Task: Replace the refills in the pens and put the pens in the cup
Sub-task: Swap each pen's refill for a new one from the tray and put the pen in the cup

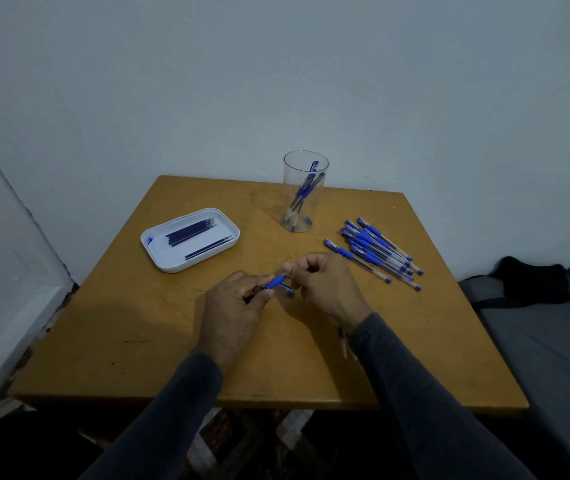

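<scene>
Beyond the left hand [231, 306], a white tray [159, 261] holds refills [192, 231]. The left hand grips a pen [274, 282]; the right hand [325, 282] pinches its tip. Beyond them stands the cup [302, 192], with loose pens [377, 252] on the bench [138, 341] beyond the right hand.

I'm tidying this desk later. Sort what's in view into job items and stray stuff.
Job items:
- pen gripped by left hand and right hand
- clear cup holding finished pens
- pile of pens
- white tray of refills
- loose cap

Stray stuff:
- dark cloth beside the table
</scene>
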Action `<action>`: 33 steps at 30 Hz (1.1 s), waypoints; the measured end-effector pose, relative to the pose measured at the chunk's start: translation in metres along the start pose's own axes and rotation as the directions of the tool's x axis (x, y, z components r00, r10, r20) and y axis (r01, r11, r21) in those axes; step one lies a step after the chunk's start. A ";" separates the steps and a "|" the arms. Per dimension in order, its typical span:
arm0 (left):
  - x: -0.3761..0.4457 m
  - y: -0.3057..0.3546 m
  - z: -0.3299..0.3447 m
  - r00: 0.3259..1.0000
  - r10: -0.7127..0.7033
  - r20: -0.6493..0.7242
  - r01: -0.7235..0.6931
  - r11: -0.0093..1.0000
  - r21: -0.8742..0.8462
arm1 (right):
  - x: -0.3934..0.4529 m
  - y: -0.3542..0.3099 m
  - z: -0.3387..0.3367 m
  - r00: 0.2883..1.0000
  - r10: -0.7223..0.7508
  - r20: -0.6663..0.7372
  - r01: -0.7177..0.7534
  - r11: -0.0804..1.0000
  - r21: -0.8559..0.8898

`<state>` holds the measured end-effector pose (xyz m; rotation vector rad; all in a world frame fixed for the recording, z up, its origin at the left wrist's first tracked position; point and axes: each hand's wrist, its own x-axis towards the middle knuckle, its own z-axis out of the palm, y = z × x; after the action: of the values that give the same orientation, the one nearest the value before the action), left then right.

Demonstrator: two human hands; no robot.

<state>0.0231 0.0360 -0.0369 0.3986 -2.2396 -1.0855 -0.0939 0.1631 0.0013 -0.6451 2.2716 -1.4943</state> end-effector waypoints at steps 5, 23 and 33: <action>0.003 -0.003 -0.003 0.971 -0.149 -0.185 0.142 0.988 -0.053 | 0.002 0.004 0.004 1.000 -0.006 0.005 0.007 0.969 -0.247; 0.000 0.001 -0.004 0.995 -0.102 0.018 0.103 0.965 -0.240 | -0.009 -0.003 -0.009 0.984 0.033 -0.178 0.052 0.890 0.452; 0.000 -0.003 -0.006 0.997 -0.030 0.068 0.041 0.983 -0.177 | -0.018 0.001 0.000 1.000 0.001 -0.031 0.012 0.921 0.390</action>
<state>0.0271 0.0308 -0.0369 0.3325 -2.1753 -1.3236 -0.0791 0.1736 0.0010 -0.5101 1.9056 -1.8983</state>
